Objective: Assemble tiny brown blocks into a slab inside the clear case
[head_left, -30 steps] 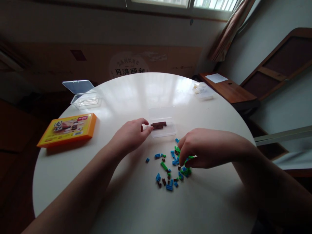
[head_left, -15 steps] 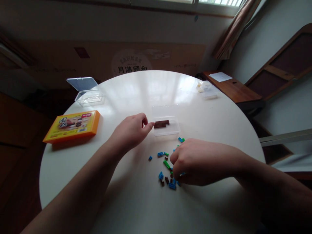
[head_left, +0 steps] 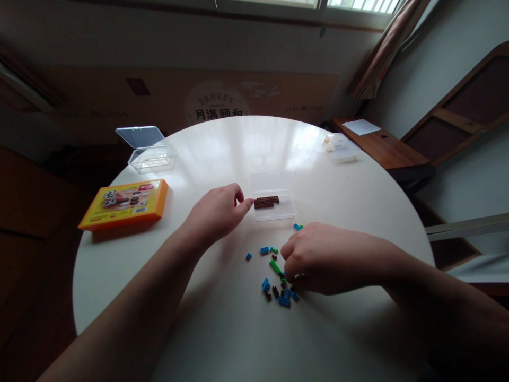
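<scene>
My left hand [head_left: 217, 212] rests on the round white table [head_left: 222, 329], fingers curled, its forefinger touching the rim of a small clear tray [head_left: 274, 203]. A dark brown strip of tiny bricks [head_left: 266, 201] lies in that tray. My right hand [head_left: 318, 257] hovers over a scatter of small blue, green and brown bricks [head_left: 276, 278], fingers bent down and pinched among them. What the fingertips grip is hidden. A few loose bricks [head_left: 264, 250] lie just left of the hand.
An orange flat box [head_left: 125, 203] lies at the table's left. A clear plastic case with its lid up [head_left: 148, 151] stands behind it. Another small clear container [head_left: 341, 148] sits at the far right edge. A wooden side table with paper [head_left: 377, 146] is beyond.
My right hand slid left and nearer over the brick pile, covering more of it. My left hand stayed by the tray. The view shifted slightly.
</scene>
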Demonstrator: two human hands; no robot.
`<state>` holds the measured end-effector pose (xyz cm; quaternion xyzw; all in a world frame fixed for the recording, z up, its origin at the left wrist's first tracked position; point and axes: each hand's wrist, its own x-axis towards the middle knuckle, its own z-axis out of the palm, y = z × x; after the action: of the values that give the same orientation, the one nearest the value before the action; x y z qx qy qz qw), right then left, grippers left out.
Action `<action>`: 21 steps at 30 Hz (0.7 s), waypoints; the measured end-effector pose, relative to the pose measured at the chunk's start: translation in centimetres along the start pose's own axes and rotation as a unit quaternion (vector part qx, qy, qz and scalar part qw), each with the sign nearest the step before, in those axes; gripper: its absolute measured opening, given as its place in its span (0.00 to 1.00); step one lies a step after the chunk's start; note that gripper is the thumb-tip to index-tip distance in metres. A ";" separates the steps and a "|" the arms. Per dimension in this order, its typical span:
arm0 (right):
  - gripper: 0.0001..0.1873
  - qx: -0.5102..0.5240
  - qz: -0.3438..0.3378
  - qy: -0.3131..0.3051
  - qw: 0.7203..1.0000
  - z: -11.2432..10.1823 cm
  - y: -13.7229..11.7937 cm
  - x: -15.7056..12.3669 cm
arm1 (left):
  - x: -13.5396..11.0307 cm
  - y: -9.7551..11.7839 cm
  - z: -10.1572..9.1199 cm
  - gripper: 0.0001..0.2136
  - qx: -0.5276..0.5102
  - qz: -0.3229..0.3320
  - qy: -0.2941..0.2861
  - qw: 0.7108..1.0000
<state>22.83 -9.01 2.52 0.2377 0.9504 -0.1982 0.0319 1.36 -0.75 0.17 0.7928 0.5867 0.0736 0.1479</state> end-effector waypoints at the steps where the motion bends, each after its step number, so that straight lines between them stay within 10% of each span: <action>1: 0.08 0.001 0.000 0.001 1.000 -0.1 0.0 -0.1 | 0.0 0.0 0.0 0.15 -0.001 0.000 0.000 1.000; 21: 0.07 0.003 -0.008 -0.013 1.000 0.2 -0.2 0.5 | -0.1 -0.2 0.1 0.17 -0.002 0.014 0.001 1.000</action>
<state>22.26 -9.07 2.32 0.2271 0.9511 -0.2049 0.0420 1.22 -0.81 -0.01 0.8007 0.5754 0.0778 0.1477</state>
